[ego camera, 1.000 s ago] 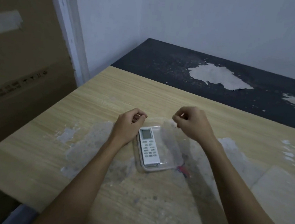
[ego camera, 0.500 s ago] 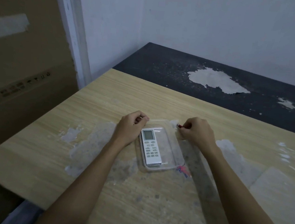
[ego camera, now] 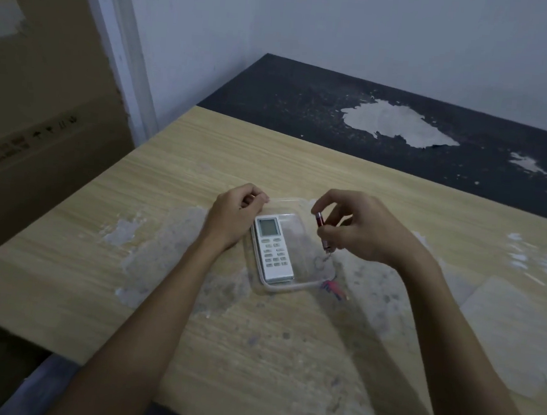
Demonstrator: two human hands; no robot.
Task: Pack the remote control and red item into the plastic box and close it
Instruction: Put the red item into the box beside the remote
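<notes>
A bare storage-like room: scuffed wooden table against plain white walls, a large cardboard carton at nine o'clock.

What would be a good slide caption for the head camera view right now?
Right hand lowers a small red item into the clear plastic box beside the remote control; left hand steadies the box.

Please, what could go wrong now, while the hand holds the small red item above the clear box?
1. The right hand pinches the red item only by the fingertips, above the clear plastic box; it could slip and fall outside.
2. The remote control fills the box's left side, so the red item may land on it and hinder closing.
3. The left hand steadies only one far corner; the light box might shift.
</notes>
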